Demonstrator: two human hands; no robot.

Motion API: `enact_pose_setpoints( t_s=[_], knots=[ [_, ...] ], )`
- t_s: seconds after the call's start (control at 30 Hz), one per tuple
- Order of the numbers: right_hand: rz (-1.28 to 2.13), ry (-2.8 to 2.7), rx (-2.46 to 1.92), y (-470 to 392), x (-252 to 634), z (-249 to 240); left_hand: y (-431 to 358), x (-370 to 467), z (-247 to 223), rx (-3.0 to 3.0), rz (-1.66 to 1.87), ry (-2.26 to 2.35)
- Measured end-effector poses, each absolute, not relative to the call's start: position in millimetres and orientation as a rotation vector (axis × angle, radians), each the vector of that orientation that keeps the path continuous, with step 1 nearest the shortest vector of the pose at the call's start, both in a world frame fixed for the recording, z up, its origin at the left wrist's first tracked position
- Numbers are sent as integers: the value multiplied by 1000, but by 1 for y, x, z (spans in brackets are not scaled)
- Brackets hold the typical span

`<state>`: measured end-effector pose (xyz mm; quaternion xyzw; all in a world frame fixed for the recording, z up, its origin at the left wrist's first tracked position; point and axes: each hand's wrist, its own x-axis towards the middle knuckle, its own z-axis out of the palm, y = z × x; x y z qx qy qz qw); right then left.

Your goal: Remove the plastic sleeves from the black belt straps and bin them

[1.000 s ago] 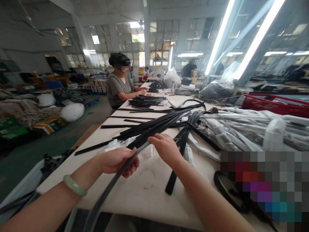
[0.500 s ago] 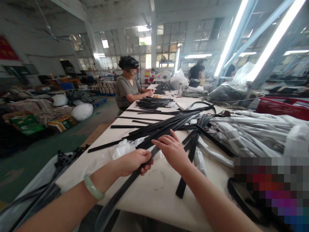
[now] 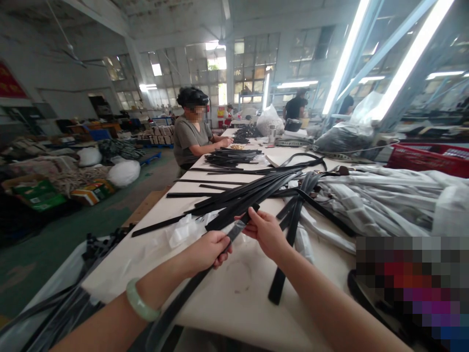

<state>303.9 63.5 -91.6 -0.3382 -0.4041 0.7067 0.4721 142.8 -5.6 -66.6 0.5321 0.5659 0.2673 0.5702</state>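
Observation:
A long black strap (image 3: 192, 289) runs from the table's near edge up through both hands. Part of it looks glossy, as if in a clear plastic sleeve. My left hand (image 3: 209, 250), with a pale green bangle (image 3: 142, 299) at the wrist, is closed around the strap. Just beyond it, my right hand (image 3: 269, 233) pinches the strap's far end between thumb and fingers. Behind the hands lies a fanned pile of black straps (image 3: 252, 191). Crumpled white plastic (image 3: 183, 232) sits left of the fingers, and another strap end (image 3: 275, 288) lies below the right wrist.
White-wrapped lengths (image 3: 377, 200) cover the table's right side, with a red crate (image 3: 428, 159) behind. A co-worker (image 3: 192, 132) sits at the far left edge by more black strips (image 3: 232, 157). A bag of straps (image 3: 73, 303) stands at lower left.
My right hand, fingers spread above the strap before, has closed on its end. My left hand keeps its grip in nearly the same place.

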Motion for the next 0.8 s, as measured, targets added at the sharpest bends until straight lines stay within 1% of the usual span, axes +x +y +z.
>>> enact_pose_setpoints(
  t_s=[0.17,0.27,0.37,0.43,0.53,0.67,0.8],
  knots=[
    [1810,-1015,-804,59,300,-96,0,149,-68,1240,677,1319],
    [1744,-1022,-809,60,300,-96,-6,143,-67,1222,697,1286],
    [1663,-996,-804,62,307,-94,-31,124,-69,1176,615,1125],
    [1641,-985,-797,63,312,-93,-62,108,-71,1131,542,1060],
    [1743,-1079,-796,56,313,-95,-125,84,-71,1074,596,1217],
    [1901,-1370,-858,39,312,-102,-218,41,-61,970,842,1614],
    [1791,-1532,-1038,49,319,-120,-280,-36,-55,739,1068,1927]
  ],
)
